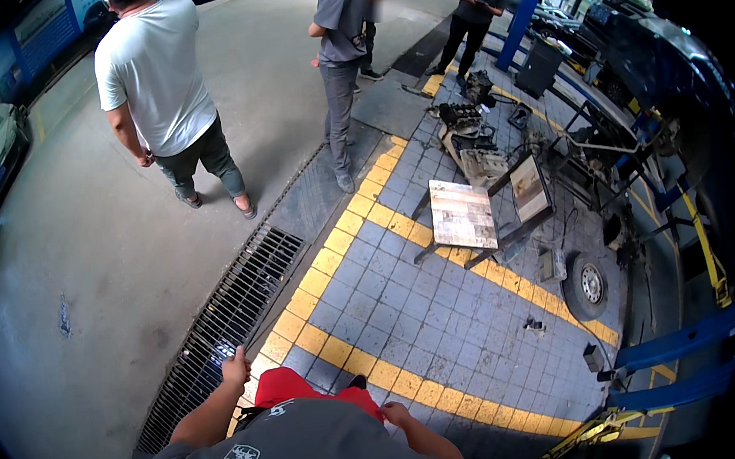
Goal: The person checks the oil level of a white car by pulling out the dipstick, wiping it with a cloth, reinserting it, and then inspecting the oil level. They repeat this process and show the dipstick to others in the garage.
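My left hand point(236, 369) is held out in front of me over the edge of the metal floor grate, its fingers curled closed and the thumb up. Right beside it shows a small dark patch with white marks point(223, 351); I cannot tell if the hand grips it or if it lies at the grate. My right hand point(396, 413) hangs low beside my red shorts point(298, 385). Its fingers look curled in, and what is inside them, if anything, is hidden.
A floor grate point(245, 279) runs alongside grey tiles with yellow borders. To the right stand a chair with a wooden seat point(462, 214), a wheel point(588, 285), engine parts point(461, 122) and blue lift arms point(683, 337). A person in white point(157, 77) and others stand ahead.
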Motion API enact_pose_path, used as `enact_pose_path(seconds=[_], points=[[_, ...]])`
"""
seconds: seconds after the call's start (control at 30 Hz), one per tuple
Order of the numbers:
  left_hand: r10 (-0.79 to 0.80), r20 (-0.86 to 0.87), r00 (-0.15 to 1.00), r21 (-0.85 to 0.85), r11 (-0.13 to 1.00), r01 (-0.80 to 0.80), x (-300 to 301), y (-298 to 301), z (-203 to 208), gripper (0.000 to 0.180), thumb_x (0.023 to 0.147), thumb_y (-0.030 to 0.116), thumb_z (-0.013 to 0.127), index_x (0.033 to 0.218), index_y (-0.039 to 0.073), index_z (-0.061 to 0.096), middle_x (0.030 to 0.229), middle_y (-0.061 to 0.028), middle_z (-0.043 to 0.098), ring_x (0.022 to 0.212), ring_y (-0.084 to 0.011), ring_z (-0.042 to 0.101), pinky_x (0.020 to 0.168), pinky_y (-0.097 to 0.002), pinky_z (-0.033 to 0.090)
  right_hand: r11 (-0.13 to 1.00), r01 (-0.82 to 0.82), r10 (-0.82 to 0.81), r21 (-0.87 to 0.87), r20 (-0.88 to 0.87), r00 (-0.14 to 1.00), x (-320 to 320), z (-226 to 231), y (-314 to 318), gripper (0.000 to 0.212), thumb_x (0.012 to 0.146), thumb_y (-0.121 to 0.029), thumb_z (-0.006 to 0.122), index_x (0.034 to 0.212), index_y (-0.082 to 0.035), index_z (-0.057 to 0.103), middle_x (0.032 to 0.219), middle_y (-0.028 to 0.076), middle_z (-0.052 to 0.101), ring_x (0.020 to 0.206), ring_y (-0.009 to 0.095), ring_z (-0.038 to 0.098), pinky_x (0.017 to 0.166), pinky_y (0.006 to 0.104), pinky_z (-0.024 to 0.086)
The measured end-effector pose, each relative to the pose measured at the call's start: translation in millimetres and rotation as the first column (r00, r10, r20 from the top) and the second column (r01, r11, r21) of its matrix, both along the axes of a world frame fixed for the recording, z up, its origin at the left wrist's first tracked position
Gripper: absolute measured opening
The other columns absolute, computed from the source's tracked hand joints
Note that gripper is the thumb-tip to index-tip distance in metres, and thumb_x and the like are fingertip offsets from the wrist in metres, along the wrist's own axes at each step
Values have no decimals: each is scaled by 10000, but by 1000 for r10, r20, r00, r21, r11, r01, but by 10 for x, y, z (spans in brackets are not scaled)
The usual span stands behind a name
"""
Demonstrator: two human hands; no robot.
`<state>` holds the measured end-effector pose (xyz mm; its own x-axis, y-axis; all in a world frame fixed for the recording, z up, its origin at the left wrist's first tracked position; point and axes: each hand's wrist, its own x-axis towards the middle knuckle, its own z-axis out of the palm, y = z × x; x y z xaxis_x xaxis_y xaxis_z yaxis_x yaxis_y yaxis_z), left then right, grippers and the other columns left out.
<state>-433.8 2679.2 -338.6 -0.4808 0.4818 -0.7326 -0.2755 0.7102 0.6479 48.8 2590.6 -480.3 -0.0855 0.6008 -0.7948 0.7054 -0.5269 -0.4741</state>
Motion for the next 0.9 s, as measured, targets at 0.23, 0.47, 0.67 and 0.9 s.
enact_pose_path(seconds=[0.23, 0.47, 0.67, 0.9], points=[[179, 182, 967, -57, 984, -172, -188, 807, -336, 460, 947, 441, 556, 751, 26, 552, 546, -16, 443, 400, -116, 364, 373, -267, 299, 939, -77, 57, -334, -68, 996, -91, -39, 1844, 445, 866, -447, 617, 1057, -49, 672, 939, 57, 674, 825, 158, 625, 698, 324, 515], [225, 402, 888, -42, 973, -227, -900, 2630, -433, 427, 969, 437, 522, 750, 72, 547, 554, -2, 429, 435, -130, 339, 410, -278, 303, 992, -124, 122, 10, 112, 986, -1126, 704, 3648, 519, 793, -425, 705, 1100, -10, 652, 1024, 159, 697, 954, 274, 654, 833, 383, 502], [62, 536, 842, 312, 912, -266, -1319, 4308, 370, 379, 1001, 407, 476, 843, 69, 541, 551, 24, 404, 452, -94, 307, 432, -258, 262, 999, 12, -13, 30, 30, 999, -1223, 470, 5134, 426, 819, -332, 693, 1061, 16, 649, 982, 117, 702, 891, 236, 658, 773, 361, 513], [-84, 503, 860, 555, 794, -247, -1795, 6115, 926, 338, 1018, 372, 449, 910, 66, 544, 555, 26, 396, 470, -83, 317, 464, -243, 285, 701, -712, 699, 40, 160, 698, -1650, 211, 6918, 312, 889, -275, 528, 1009, -29, 677, 930, 130, 703, 874, 255, 667, 750, 364, 516]])
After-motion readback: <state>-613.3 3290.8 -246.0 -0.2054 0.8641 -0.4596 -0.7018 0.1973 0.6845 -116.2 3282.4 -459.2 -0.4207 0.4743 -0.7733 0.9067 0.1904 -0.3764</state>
